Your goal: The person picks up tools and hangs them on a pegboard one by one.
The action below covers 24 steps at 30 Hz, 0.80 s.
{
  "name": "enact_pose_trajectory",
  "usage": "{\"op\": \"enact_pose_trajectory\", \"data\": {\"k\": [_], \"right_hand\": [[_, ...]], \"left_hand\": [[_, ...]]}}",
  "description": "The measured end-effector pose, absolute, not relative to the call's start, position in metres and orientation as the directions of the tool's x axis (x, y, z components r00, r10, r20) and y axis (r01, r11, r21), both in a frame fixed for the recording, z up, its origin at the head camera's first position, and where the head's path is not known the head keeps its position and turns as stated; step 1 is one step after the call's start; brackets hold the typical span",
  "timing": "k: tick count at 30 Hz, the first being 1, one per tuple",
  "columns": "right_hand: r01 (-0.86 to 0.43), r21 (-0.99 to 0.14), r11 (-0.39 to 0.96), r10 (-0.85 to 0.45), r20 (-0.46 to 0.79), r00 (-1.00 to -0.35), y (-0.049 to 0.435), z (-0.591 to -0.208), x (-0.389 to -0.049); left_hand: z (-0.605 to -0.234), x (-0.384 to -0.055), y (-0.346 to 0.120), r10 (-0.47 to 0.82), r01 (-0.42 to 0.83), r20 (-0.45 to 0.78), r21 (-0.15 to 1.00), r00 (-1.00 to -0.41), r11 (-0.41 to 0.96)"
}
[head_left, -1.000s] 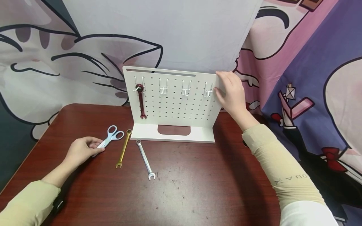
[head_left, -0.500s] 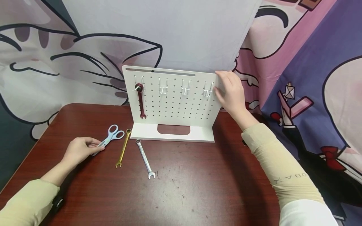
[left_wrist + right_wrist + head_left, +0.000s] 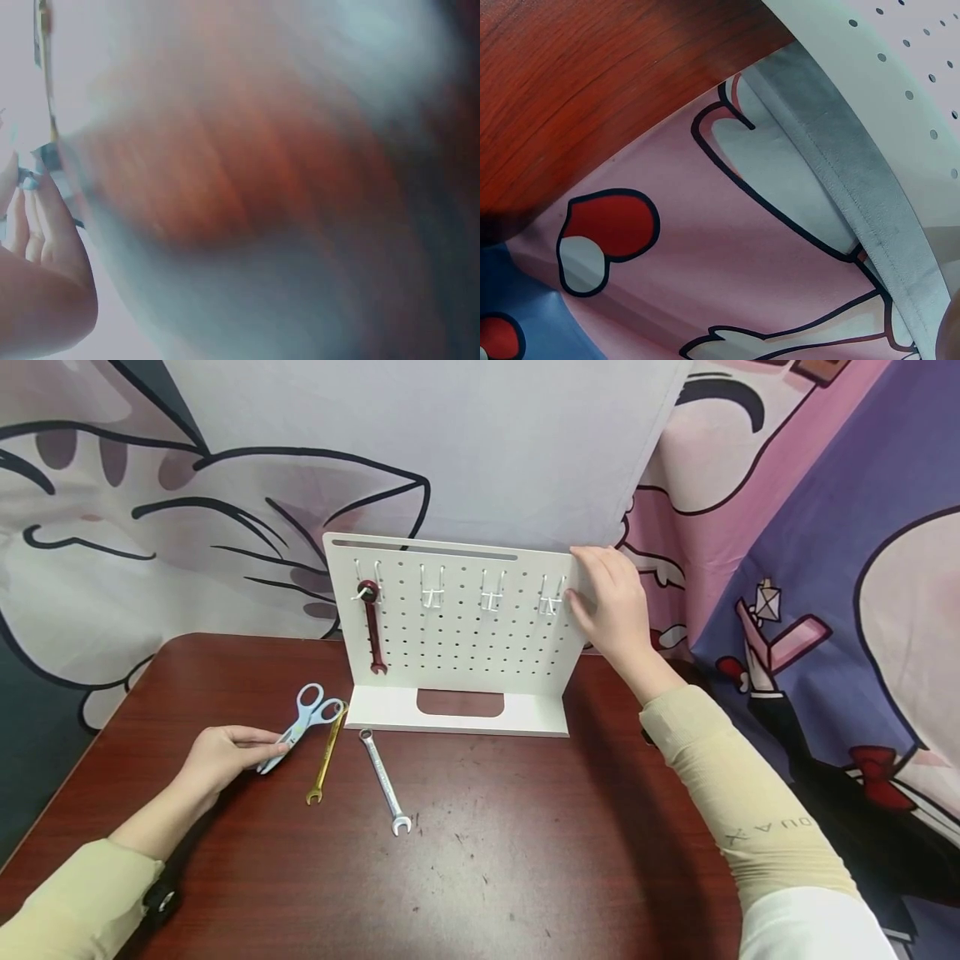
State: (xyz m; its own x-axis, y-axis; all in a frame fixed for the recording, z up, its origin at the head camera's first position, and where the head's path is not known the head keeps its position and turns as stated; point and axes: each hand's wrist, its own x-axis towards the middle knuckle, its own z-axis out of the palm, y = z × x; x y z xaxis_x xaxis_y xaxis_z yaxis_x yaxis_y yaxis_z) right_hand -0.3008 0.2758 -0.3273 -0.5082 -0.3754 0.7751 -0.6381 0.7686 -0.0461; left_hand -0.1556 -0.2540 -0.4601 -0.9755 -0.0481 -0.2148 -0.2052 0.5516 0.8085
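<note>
My left hand (image 3: 228, 758) pinches a pair of light-blue scissors (image 3: 303, 720) by the blades, handles pointing away to the upper right. One handle loop overlaps the ring end of a gold wrench (image 3: 327, 760); whether they touch I cannot tell. Right of that lies a silver wrench (image 3: 386, 781). A white pegboard (image 3: 480, 647) stands upright behind, with a dark red wrench (image 3: 373, 631) hanging from its leftmost hook. My right hand (image 3: 617, 606) grips the board's upper right edge. In the left wrist view, most is blurred, with the left hand (image 3: 52, 247) at the left side.
Several more wire hooks (image 3: 492, 593) in a row on the board hold nothing. The board's foot (image 3: 536, 717) rests on the brown table (image 3: 570, 835). Printed cloth (image 3: 495, 452) hangs close behind the table, and more cloth (image 3: 675, 285) shows beside it in the right wrist view.
My left hand has moved slightly right with the scissors, bringing their handles over the gold wrench's top end. My right hand and the pegboard stay in place.
</note>
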Motion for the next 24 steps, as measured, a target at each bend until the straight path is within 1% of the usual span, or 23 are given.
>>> {"op": "enact_pose_trajectory", "data": {"k": [5,12,19,24], "right_hand": [[-0.626,-0.051,0.778,-0.374,0.763,-0.528,0.277,-0.328,-0.301],[-0.628,-0.046,0.777,-0.377,0.765,-0.522,0.276,-0.327,-0.301],[-0.627,-0.045,0.777,-0.380,0.762,-0.525,0.277,-0.327,-0.301],[-0.629,-0.042,0.776,-0.381,0.764,-0.521,0.277,-0.327,-0.301]], "left_hand": [[-0.454,-0.156,-0.239,-0.042,-0.182,-0.187,0.845,-0.982,0.503],[-0.442,-0.158,-0.219,-0.037,-0.125,-0.121,0.878,-0.992,0.462],[-0.428,-0.164,-0.197,-0.061,-0.155,-0.142,0.913,-0.988,0.377],[-0.417,-0.170,-0.179,-0.043,-0.143,-0.136,0.935,-0.990,0.324]]}}
